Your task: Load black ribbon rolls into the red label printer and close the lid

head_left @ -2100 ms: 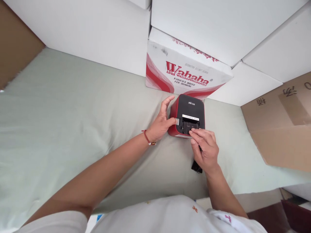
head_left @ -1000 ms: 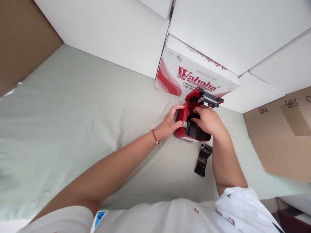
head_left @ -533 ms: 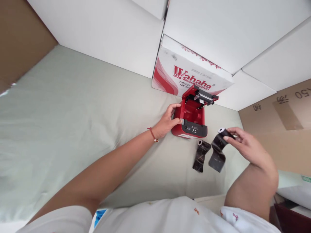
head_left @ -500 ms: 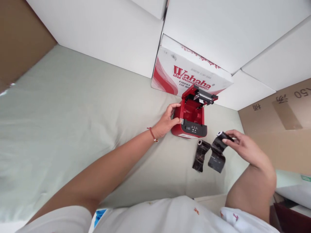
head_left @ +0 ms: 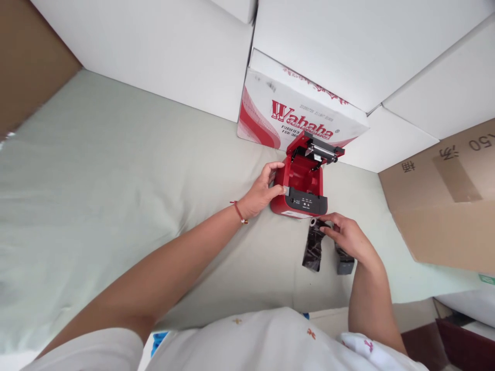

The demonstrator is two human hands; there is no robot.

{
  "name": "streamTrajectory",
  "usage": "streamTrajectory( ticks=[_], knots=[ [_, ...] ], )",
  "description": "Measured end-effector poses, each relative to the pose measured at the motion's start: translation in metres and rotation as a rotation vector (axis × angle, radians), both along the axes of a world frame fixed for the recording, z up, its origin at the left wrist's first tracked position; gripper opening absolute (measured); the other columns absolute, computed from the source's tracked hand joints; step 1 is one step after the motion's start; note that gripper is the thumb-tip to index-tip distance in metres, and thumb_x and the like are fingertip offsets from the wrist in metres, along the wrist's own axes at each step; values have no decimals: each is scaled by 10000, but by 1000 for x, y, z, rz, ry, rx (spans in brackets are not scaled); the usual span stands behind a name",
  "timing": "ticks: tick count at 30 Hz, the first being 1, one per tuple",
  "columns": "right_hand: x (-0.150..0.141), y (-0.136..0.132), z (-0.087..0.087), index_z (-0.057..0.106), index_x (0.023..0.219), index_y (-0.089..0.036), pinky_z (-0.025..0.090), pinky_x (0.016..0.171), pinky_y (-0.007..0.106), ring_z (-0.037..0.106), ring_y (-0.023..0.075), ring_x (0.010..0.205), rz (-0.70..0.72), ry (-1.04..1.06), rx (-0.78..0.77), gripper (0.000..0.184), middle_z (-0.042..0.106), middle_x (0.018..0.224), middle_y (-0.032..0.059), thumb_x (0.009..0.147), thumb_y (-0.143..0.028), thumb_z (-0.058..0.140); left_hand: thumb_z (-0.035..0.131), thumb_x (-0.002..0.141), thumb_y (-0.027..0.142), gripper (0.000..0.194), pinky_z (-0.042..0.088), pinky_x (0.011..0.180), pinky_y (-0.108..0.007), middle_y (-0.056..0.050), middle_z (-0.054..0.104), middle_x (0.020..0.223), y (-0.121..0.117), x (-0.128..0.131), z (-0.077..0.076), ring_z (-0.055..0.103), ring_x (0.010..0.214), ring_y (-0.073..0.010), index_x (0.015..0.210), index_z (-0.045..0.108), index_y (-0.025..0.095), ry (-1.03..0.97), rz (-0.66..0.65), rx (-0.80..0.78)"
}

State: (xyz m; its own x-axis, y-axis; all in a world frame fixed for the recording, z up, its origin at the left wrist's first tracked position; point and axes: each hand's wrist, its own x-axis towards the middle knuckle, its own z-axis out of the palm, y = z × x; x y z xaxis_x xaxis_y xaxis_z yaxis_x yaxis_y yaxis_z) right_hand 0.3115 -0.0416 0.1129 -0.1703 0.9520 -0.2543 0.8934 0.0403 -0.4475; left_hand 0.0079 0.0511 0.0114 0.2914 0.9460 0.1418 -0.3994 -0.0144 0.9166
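Observation:
A red printer (head_left: 307,203) with a black front panel stands with its lid raised, and its inner bay shows bare red walls. My left hand (head_left: 260,195) grips its left side, thumb at the front corner and fingers further back along the wall. Just in front of the printer, my right hand (head_left: 350,238) has its thumb and fingers closed on the top of a small black paper roll (head_left: 312,250), whose loose strip hangs toward me. A second black roll (head_left: 345,264) lies to its right, partly hidden under my right hand.
A white and red Wahaha carton (head_left: 263,105) stands right behind the printer. Large white boxes (head_left: 162,51) form a wall at the back. Brown cardboard boxes (head_left: 436,216) border the right side. Pale green cloth (head_left: 127,165) covers the surface.
My right hand has let go of the right-hand black roll and moved left onto the other one. My left hand stays on the printer.

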Motion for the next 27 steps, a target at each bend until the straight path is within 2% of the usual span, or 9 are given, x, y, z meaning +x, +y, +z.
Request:
streamTrajectory(
  ticks=[2, 4, 8, 10, 12, 15, 18, 21, 27],
  knots=[
    [-4, 1, -1, 866, 1271, -220, 624, 784, 396, 715, 203, 756, 17, -24, -8, 381, 873, 1217, 102, 978, -420, 727, 785, 832, 346, 703, 523, 1328, -536, -104, 610, 1642, 0, 0, 0, 613, 1533, -308, 1483, 524, 298, -9, 7, 1],
    [-8, 1, 8, 871, 1243, -215, 649, 867, 422, 784, 242, 876, 66, -39, -53, 347, 876, 1236, 114, 960, -368, 740, 793, 823, 341, 705, 493, 1359, -545, -107, 606, 1649, 0, 1, 1, 603, 1547, -313, 1475, 530, 292, -17, 20, -5],
    [-14, -3, 56, 867, 1252, -254, 656, 951, 389, 826, 256, 1068, 298, 88, -120, 274, 865, 1233, 103, 1067, -391, 719, 805, 802, 348, 725, 480, 1356, -533, -103, 633, 1599, -3, 1, 7, 591, 1552, -326, 1471, 535, 285, -32, 15, -43],
    [-18, 1, 82, 859, 1305, -282, 640, 881, 342, 803, 223, 1016, 316, 166, -19, 281, 848, 1257, 96, 1093, -427, 744, 807, 792, 347, 724, 487, 1341, -525, -99, 656, 1554, -5, 1, 10, 598, 1537, -329, 1461, 538, 281, -42, 15, -55],
    [-26, 13, 95, 863, 1305, -294, 583, 721, 317, 696, 161, 787, 241, 186, 130, 288, 823, 1275, 89, 1069, -445, 794, 810, 778, 342, 722, 488, 1334, -527, -97, 671, 1517, -6, 1, 12, 602, 1528, -331, 1444, 538, 277, -52, 23, -62],
    [-49, 43, 89, 883, 1307, -289, 519, 657, 338, 509, 124, 628, 131, 112, 300, 338, 771, 1180, 75, 1005, -432, 834, 817, 765, 342, 722, 493, 1329, -536, -96, 683, 1490, -6, 2, 14, 607, 1522, -332, 1425, 530, 277, -68, 24, -66],
    [-79, 74, 68, 890, 1336, -264, 537, 786, 372, 597, 187, 712, 102, -46, 334, 388, 720, 941, 45, 969, -355, 806, 819, 768, 343, 707, 486, 1338, -538, -97, 681, 1510, -5, 2, 14, 614, 1522, -327, 1411, 531, 285, -68, 22, -43],
    [-104, 92, 55, 872, 1390, -242, 504, 801, 380, 637, 227, 731, 80, -209, 262, 428, 715, 806, 29, 985, -299, 749, 816, 764, 346, 716, 473, 1350, -545, -114, 648, 1567, -5, 1, 14, 605, 1527, -331, 1418, 532, 276, -44, 29, -34],
    [-129, 109, 51, 829, 1461, -274, 488, 800, 397, 746, 304, 890, 89, -434, 230, 464, 847, 975, 86, 1020, -264, 684, 818, 758, 347, 740, 462, 1363, -569, -125, 611, 1613, -5, 0, 14, 596, 1520, -338, 1436, 532, 271, -24, 27, -63]
  ],
)
